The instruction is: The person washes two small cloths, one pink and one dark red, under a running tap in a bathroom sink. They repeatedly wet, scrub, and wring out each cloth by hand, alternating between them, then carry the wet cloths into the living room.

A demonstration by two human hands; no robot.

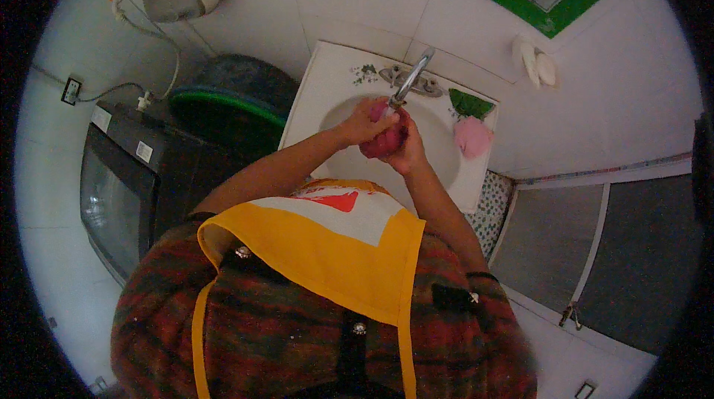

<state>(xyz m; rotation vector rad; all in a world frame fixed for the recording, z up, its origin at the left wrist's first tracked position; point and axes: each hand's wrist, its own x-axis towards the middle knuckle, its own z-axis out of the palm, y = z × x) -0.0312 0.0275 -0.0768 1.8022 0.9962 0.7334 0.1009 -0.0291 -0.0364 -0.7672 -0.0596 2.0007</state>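
Observation:
Under the chrome faucet point(413, 78), both hands hold a crumpled pinkish-red item point(385, 142), probably a cloth; its exact kind is unclear. My left hand point(361, 120) grips it from the left, its fingers partly hidden. On the right side, my right hand point(410, 148) cups the same item. A pale streak below the spout looks like running water. Beneath the hands lies the bowl of a white sink point(440, 162). A light pink, bunched cloth-like item point(473, 137) rests on the sink's right rim, beside a dark green piece point(470, 103).
Dark tubs point(240, 78), one green-rimmed, stand left of the sink near a dark washing machine point(120, 192). A white soap holder point(535, 61) is on the wall. Framed panels point(549, 220) stand at right. A yellow apron point(334, 265) hangs over my front.

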